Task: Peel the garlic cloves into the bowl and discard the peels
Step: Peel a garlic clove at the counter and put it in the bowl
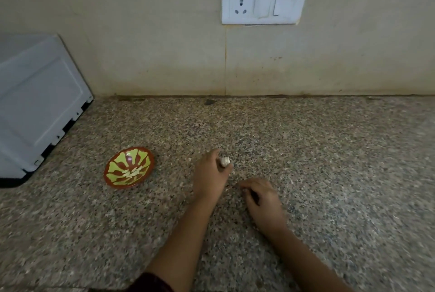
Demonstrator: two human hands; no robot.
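1. Left hand [209,174]: fingers curled, the tips pinching a white piece of garlic [225,162]. The garlic is low over the countertop [329,162]; contact with the surface can't be made out.
2. Right hand [262,198]: fingers curled downward, tips at the counter. Cannot tell whether they hold anything.
3. The hands are near each other but apart, with the right nearer the person.
4. Bowl [117,164]: red-brown rim, yellow-green pattern. It stands on the counter left of the left hand, clear of it. Pale peeled cloves [133,172] lie in its bottom.
5. The counter is speckled stone.
6. Far left: a grey-white appliance [35,103]. On the wall behind: a white socket plate [263,4].
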